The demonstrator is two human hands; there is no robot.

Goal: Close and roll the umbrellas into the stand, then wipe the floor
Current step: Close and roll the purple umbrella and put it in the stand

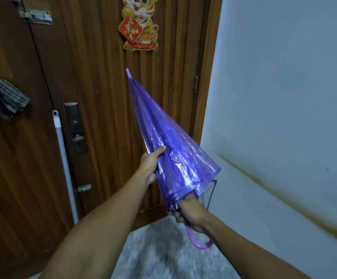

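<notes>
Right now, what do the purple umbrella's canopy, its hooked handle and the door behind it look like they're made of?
Umbrella canopy: thin see-through purple plastic film, likely vinyl; glossy highlights and crinkles show. Hooked handle: smooth, slightly translucent lilac plastic, by its even sheen. Door: dark brown wood or wood veneer, with visible grain and vertical grooves; semi-gloss finish.

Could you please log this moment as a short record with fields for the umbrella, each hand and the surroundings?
umbrella: translucent purple plastic umbrella, collapsed but loose, not rolled, tip pointing up toward the door
left hand: left hand grips the canopy's side
right hand: right hand grips the shaft just above the curved purple handle
door: brown wooden door bearing a tiger decoration
nearby: white pole leaning on the door; striped cloth hanging at left
stand: not in view
</notes>
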